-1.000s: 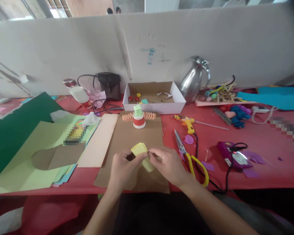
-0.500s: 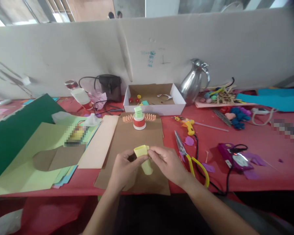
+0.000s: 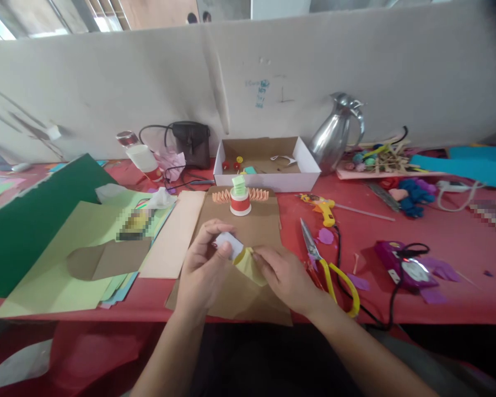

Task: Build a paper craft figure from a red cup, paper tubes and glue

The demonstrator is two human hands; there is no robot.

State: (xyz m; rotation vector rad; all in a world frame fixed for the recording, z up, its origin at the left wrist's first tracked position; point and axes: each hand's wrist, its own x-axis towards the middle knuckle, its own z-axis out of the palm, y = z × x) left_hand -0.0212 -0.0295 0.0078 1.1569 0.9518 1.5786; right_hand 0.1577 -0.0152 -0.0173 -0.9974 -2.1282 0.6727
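Observation:
My left hand is closed round a small pale white piece, perhaps a paper cup. Fingers of my right hand pinch the rim of a yellow paper piece, whose open end faces the white piece. Both are held low over a brown cardboard sheet. Behind my hands a red-and-white cup figure stands upright, with a folded green strip on top and pleated orange strips at its sides.
Yellow-handled scissors and a yellow glue gun lie on the right, near a purple device. A white box, a metal jug and a black bag stand behind. Coloured paper lies left.
A white piece now shows in my left hand. The yellow paper has tilted, its lower end swinging right, and my right hand still holds it. The camera view has shifted slightly.

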